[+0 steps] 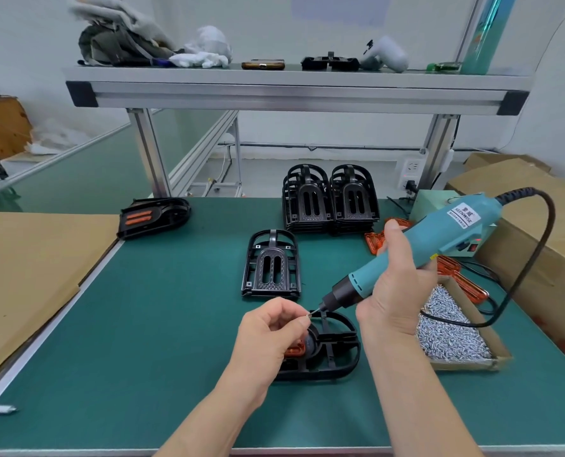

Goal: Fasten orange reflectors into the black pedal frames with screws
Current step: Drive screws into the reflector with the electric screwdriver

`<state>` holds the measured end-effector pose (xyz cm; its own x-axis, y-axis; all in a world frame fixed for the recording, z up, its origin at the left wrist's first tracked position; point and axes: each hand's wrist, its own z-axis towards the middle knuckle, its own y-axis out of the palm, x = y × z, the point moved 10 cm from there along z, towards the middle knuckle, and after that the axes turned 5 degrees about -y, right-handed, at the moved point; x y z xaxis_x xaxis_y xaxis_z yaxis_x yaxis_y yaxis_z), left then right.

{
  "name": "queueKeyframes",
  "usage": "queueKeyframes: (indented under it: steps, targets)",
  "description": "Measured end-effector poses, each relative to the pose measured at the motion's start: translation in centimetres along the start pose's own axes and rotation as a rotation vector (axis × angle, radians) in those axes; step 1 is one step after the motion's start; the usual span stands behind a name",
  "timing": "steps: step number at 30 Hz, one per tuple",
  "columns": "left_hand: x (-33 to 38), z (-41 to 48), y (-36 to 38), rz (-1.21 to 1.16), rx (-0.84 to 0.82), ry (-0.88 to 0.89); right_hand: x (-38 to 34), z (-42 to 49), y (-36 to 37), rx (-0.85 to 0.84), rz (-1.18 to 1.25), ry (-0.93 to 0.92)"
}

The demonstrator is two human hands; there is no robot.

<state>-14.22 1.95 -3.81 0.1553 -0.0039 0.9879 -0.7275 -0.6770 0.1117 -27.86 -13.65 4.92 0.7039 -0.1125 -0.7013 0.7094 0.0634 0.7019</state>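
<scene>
**Screw meets bit, right over the frame**

The left hand (274, 328) is in close, its fingers (302, 319) narrowed to a pinch on a single screw (313, 313). The right hand (396, 291) is wrapped round the barrel of the teal electric screwdriver (416, 245), nose angled down and to the left.

Here is the relation that matters. The screw sticks out from the left fingertips up and to the right, its long axis roughly in line with the driver's bit, and the bit tip sits just beside the screw's free end. Both hover above the top edge of the black pedal frame (337, 351), which lies flat on the green counter (175, 324) directly under the hands. By my reading, loading the screw onto the bit is the step in hand. The left hand is the nearer one to the frame.

The orange reflector (295, 351) peeks out at the frame's left side, mostly covered by the left hand, so I cannot tell whether it is fully seated. The screw hole is not visible, and the screw is too small and soft to say whether it already touches the bit. The box of screws (452, 328) sits just right of the right wrist, partly behind it.
</scene>
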Motion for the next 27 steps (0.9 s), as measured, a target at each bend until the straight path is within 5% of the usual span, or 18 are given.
queueKeyframes:
  steps: [8, 13, 20, 27]
  targets:
    - [1.8, -0.8, -0.2, 0.097, 0.1, 0.178, -0.3, -0.2, 0.1, 0.005, -0.003, -0.053]
    - [3.8, -0.9, -1.1, 0.512, 0.132, 0.341, -0.3, 0.0, 1.0, -0.056, -0.059, -0.097]
    - [-1.3, -0.7, -4.3, 0.923, -0.002, 0.211, 1.0, -1.9, 2.4, -0.305, -0.256, -0.214]
    - [-2.3, -0.2, -4.7, 0.916, -0.006, 0.218, 2.1, -3.1, 2.8, -0.367, -0.388, -0.291]
